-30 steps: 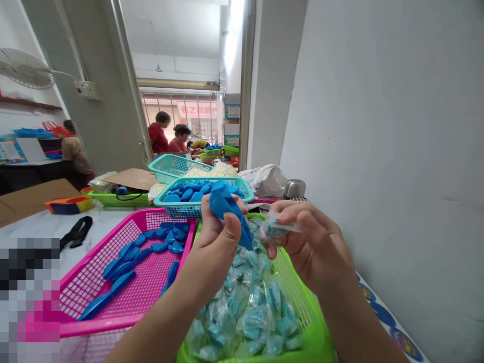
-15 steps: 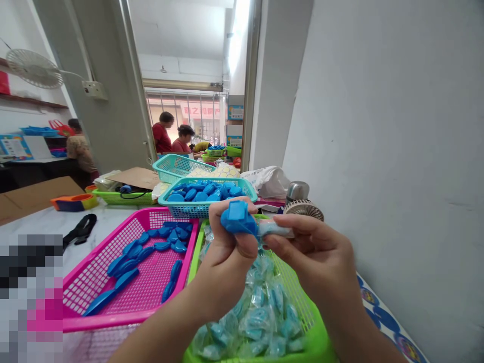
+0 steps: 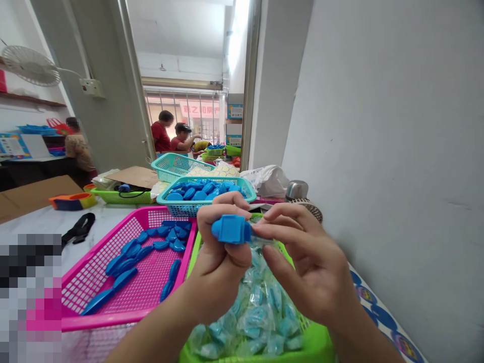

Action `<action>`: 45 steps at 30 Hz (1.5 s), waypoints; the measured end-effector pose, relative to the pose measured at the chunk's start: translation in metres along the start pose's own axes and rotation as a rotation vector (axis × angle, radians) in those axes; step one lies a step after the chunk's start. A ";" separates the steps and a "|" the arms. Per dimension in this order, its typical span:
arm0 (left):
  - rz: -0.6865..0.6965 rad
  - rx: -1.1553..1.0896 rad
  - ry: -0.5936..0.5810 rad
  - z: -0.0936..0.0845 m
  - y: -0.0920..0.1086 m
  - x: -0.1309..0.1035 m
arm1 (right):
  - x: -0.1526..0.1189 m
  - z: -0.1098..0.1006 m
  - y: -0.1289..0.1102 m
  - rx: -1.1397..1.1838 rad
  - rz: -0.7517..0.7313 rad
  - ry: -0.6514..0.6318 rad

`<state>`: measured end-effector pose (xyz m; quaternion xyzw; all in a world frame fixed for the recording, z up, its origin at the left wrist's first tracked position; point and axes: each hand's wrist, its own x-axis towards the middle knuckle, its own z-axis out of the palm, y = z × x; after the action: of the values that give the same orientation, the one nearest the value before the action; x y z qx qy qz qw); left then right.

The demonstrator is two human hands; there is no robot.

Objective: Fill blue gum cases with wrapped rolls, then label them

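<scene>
A small blue plastic piece [image 3: 231,229] with a square block on it is pinched in my left hand [image 3: 223,252], fingers curled above and thumb below. From its right end sticks out a clear plastic strip, partly hidden. My right hand [image 3: 302,252] is beside that end, its index fingertip at the piece and its thumb lower, the fingers apart. Below both hands, a green basket [image 3: 313,343] holds several light-blue pieces in clear bags [image 3: 259,317]. Left of it, a pink basket [image 3: 102,320] contains dark-blue plastic pieces [image 3: 124,264].
Behind my hands stands a turquoise basket [image 3: 177,206] of blue pieces. A white plastic bag [image 3: 266,180], a small fan [image 3: 312,209] and a metal container [image 3: 297,190] are right of it. A tape roll [image 3: 73,201] and black strap [image 3: 79,229] lie left. A wall [image 3: 397,151] borders the right.
The blue piece has turned and shifted slightly left in my left hand. My right hand has loosened from the whitish clear strip, and its fingers have spread.
</scene>
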<state>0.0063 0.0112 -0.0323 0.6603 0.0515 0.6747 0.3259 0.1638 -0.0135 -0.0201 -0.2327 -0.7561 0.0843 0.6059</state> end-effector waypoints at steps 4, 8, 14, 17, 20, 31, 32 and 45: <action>0.055 0.068 -0.001 0.001 0.001 -0.001 | -0.001 0.001 0.001 0.083 0.055 0.002; 0.111 0.114 -0.118 -0.003 0.003 0.003 | 0.003 -0.004 0.002 0.161 0.069 -0.003; 0.139 0.235 -0.266 -0.008 0.006 0.004 | 0.009 -0.003 -0.004 -0.010 -0.059 0.035; 0.163 0.177 -0.206 -0.002 0.008 -0.002 | 0.005 0.008 -0.001 0.095 -0.089 0.207; 0.209 0.158 -0.155 0.004 0.008 -0.007 | 0.000 0.015 0.002 0.226 -0.059 0.296; -0.032 0.053 -0.061 0.005 0.002 0.012 | -0.002 0.010 0.010 0.137 0.007 -0.086; -0.070 0.003 -0.066 0.006 0.002 0.012 | -0.002 0.012 0.011 0.188 0.029 -0.050; -0.209 0.364 -0.018 -0.004 0.010 0.002 | 0.001 -0.003 0.005 -0.113 -0.139 0.209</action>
<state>-0.0011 0.0061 -0.0262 0.7053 0.2378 0.6109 0.2698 0.1680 -0.0092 -0.0201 -0.2208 -0.7067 -0.0253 0.6717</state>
